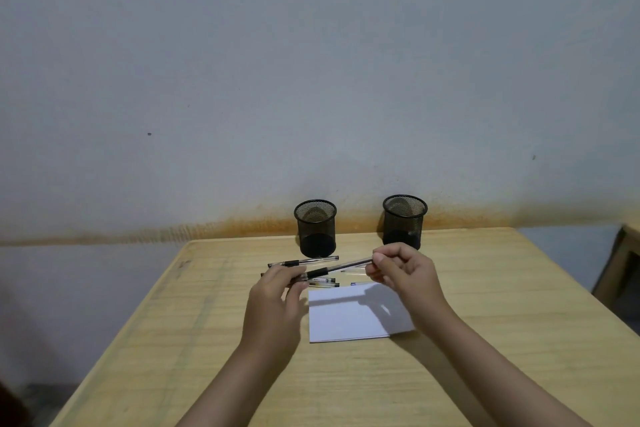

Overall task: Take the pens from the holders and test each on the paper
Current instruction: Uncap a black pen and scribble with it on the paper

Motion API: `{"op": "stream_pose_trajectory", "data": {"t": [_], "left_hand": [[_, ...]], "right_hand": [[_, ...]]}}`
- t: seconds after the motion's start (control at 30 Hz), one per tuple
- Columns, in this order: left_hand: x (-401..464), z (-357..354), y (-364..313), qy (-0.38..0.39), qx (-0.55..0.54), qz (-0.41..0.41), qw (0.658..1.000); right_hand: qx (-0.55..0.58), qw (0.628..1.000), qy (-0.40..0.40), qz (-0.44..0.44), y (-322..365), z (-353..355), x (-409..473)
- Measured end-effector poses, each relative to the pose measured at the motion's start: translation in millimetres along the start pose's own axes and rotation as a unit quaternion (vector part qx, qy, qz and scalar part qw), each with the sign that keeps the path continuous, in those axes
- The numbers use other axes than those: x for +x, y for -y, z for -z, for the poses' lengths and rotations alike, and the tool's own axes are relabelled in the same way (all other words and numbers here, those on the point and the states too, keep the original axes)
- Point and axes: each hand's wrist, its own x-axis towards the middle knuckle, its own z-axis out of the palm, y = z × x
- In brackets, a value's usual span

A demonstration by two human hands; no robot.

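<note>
Both hands hold one clear pen with a black grip [332, 269] level above the table. My left hand [277, 302] pinches its left end, and my right hand [403, 270] pinches its right end. Below them lies a white sheet of paper [349, 317]. Several more pens [303, 262] lie loose on the table between the paper and the holders. Two black mesh pen holders stand at the far edge, the left holder [316, 227] and the right holder [404, 220]. No pens show above either rim.
The light wooden table [485, 357] runs to a grey wall with an orange stain along its base. Its left edge slants close by my left forearm. A dark wooden piece of furniture [620, 270] stands at the far right.
</note>
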Motion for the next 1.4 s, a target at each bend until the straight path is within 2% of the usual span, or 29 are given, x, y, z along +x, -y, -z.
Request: {"op": "stream_pose_trajectory", "data": {"t": [0.17, 0.3, 0.57, 0.83, 0.9, 1.0, 1.03, 1.07, 1.13, 1.2, 1.27, 1.4], "left_hand": [[3, -6, -25, 0.037, -0.046, -0.062, 0.996], [3, -5, -31, 0.022, -0.145, -0.007, 0.989], [11, 14, -9, 0.054, -0.109, -0.048, 0.991], [7, 19, -4, 0.087, -0.137, -0.017, 0.987], [6, 21, -4, 0.078, -0.155, 0.029, 0.984], [6, 52, 29, -0.073, -0.220, 0.209, 0.950], [8, 68, 45, -0.102, -0.184, 0.224, 0.952], [10, 79, 58, -0.091, -0.126, 0.218, 0.963], [11, 85, 78, -0.026, -0.025, 0.195, 0.980], [9, 74, 88, 0.054, 0.070, 0.133, 0.987], [4, 61, 97, 0.098, 0.166, 0.084, 0.978], [1, 54, 105, 0.103, 0.249, 0.069, 0.961]], "right_hand": [[-0.018, 0.998, 0.063, -0.005, 2, -28, -8], [-0.024, 0.997, 0.046, 0.051, 2, -42, -9], [-0.020, 0.996, 0.030, 0.080, -2, -59, -19], [-0.040, 0.995, 0.008, 0.090, -12, -70, -32], [-0.046, 0.995, -0.013, 0.088, -9, -70, -34], [-0.046, 0.980, -0.128, 0.143, 10, -30, -19], [-0.050, 0.973, -0.154, 0.162, 20, -13, -13], [-0.058, 0.972, -0.158, 0.166, 26, -1, -11], [-0.077, 0.980, -0.125, 0.134, 24, 0, -11], [-0.091, 0.988, -0.088, 0.086, 6, -14, -13], [-0.092, 0.993, -0.066, 0.042, -11, -25, -15], [-0.106, 0.991, -0.074, 0.026, -31, -28, -7]]}}
